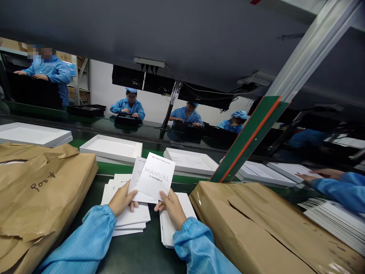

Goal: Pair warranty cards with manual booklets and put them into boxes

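Note:
My right hand (172, 207) pinches a white booklet (156, 173) printed "MANUAL" by its lower edge. Behind it, partly covered, a second white printed leaflet (135, 177) is gripped by my left hand (122, 199); its title is mostly hidden. The two papers overlap, fanned apart at the top. Below my left hand lies an uneven stack of white leaflets (132, 219). Under my right hand is another stack of white booklets (184, 203), partly hidden by the hand and sleeve.
Brown paper packages flank me, one at left (42, 190) and one at right (256, 220). White open box trays (114, 146) line the green belt behind. A slanted metal post (256, 140) rises at right. A co-worker's sleeve (339, 190) reaches in; several people sit across.

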Motion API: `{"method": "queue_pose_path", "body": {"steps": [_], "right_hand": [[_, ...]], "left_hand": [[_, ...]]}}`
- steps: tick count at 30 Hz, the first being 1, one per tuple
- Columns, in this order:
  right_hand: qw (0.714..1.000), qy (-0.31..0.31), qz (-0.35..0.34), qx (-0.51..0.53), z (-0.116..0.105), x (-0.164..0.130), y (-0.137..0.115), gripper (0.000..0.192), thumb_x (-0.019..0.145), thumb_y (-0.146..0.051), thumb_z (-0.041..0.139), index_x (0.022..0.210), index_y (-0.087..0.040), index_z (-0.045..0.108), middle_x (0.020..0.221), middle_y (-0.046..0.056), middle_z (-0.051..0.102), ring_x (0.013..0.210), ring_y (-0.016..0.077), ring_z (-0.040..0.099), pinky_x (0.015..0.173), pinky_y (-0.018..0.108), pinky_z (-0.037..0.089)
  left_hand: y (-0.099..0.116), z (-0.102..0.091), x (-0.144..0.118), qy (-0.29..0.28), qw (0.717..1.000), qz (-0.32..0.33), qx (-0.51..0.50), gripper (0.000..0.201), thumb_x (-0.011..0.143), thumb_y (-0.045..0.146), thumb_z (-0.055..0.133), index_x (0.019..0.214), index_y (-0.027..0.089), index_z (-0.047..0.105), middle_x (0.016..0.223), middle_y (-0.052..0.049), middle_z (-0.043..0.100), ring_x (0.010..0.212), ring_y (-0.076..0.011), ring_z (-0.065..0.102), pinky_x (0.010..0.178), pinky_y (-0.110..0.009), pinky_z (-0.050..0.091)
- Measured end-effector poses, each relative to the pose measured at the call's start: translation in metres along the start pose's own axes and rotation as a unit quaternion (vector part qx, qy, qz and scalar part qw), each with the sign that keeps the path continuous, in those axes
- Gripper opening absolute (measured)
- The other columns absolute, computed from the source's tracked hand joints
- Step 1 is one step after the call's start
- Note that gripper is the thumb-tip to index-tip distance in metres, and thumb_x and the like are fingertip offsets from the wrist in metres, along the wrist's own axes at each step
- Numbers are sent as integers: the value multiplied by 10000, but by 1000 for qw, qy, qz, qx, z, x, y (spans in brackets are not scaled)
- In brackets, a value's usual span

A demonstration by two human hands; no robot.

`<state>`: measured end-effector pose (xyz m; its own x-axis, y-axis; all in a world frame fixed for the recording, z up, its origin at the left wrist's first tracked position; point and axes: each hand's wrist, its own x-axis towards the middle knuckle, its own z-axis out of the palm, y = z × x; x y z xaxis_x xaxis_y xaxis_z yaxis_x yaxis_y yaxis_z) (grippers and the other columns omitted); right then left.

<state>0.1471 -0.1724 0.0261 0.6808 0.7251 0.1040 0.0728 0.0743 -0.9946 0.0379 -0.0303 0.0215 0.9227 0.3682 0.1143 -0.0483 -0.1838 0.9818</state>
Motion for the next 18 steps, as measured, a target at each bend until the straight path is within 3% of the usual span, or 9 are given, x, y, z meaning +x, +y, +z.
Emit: {"method": "queue_pose_path", "body": {"steps": [4,9,14,18], "right_hand": [[1000,20,-14,-14,1,0,0,339,689,-430,422,889,-161,369,620,5,559,358,84,511,320,165,323],[990,120,-79,-9,-6,-1,0,274,695,-439,414,763,-176,381,535,-19,553,307,68,438,303,181,297],[990,114,-88,5,-10,4,1,249,693,-437,421,710,-189,405,551,-23,551,373,89,455,373,219,347],[993,97,-71,0,-10,4,-1,261,688,-451,416,673,-191,410,535,-23,547,383,93,449,391,226,348]], "left_hand": [[-1,4,-1,113,991,13,64,282,728,349,352,956,185,344,406,59,506,284,-74,419,320,-165,334],[1,-17,8,250,966,34,48,159,724,321,355,808,186,347,417,79,441,302,-53,383,328,-152,293],[16,-51,43,247,969,2,21,204,738,151,308,941,168,296,607,32,519,399,-45,467,375,-148,300],[33,-85,79,284,957,-37,40,223,771,164,310,986,112,342,695,-18,533,471,-57,493,435,-185,368]]}}
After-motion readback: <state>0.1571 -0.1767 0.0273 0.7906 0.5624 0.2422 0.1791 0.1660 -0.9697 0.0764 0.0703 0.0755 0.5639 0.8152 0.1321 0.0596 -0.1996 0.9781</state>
